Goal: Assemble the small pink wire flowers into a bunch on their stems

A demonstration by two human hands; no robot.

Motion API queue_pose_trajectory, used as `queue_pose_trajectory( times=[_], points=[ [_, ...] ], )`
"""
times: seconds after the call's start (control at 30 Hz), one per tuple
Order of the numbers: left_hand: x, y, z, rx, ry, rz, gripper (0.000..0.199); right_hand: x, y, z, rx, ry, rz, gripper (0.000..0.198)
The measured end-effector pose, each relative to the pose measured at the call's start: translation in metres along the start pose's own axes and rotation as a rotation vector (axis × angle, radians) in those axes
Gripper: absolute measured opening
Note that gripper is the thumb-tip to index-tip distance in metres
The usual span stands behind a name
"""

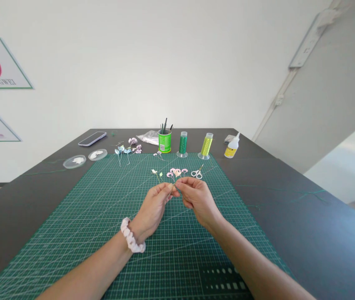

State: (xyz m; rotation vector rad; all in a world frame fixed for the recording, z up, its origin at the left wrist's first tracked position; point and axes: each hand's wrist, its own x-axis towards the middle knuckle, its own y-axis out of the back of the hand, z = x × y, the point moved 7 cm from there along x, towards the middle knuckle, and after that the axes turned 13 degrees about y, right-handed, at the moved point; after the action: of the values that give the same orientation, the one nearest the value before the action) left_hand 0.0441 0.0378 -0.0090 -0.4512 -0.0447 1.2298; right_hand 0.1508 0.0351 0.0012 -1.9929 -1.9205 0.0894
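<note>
Right past the fingertips, the pink flower sprig [177, 172] points away from the wearer, stems running back into the left hand [155, 204]'s pinch. Right hand [199, 202] is equally close, fingertips together, can't tell on what. Scissors [198, 172] lie just beyond.

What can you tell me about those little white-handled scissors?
The small scissors have two white, plastic-looking finger loops and short, slim blades that look like metal. They lie on the green cutting mat, just beyond the right hand and right of the pink petals, loops toward the person, blades pointing away and rightward. No hand touches them. Whether the blades are fully closed is too small to tell.
</note>
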Motion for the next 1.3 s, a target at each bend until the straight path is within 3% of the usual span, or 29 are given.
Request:
queue_pose_trajectory(
  times=[0.27,0.7,1.03,1.2,1.3],
  points=[
    [0.000,-0.003,-0.002,-0.024,0.019,-0.071,0.026,0.000,-0.001,-0.001,0.027,-0.001,0.002,0.022],
    [0.002,-0.007,-0.017,-0.243,0.234,-0.189,0.020,-0.002,-0.006,0.002,0.117,-0.052,-0.036,0.023],
    [0.003,-0.007,-0.023,-0.286,0.303,-0.212,0.018,-0.001,-0.004,0.005,0.105,-0.074,-0.034,0.022],
    [0.002,-0.008,-0.022,-0.229,0.292,-0.206,0.021,-0.001,-0.006,0.001,0.082,-0.055,-0.068,0.019],
    [0.003,-0.003,-0.010,-0.036,0.139,-0.129,0.025,-0.001,-0.006,-0.002,0.067,-0.035,-0.071,0.020]
  ],
)
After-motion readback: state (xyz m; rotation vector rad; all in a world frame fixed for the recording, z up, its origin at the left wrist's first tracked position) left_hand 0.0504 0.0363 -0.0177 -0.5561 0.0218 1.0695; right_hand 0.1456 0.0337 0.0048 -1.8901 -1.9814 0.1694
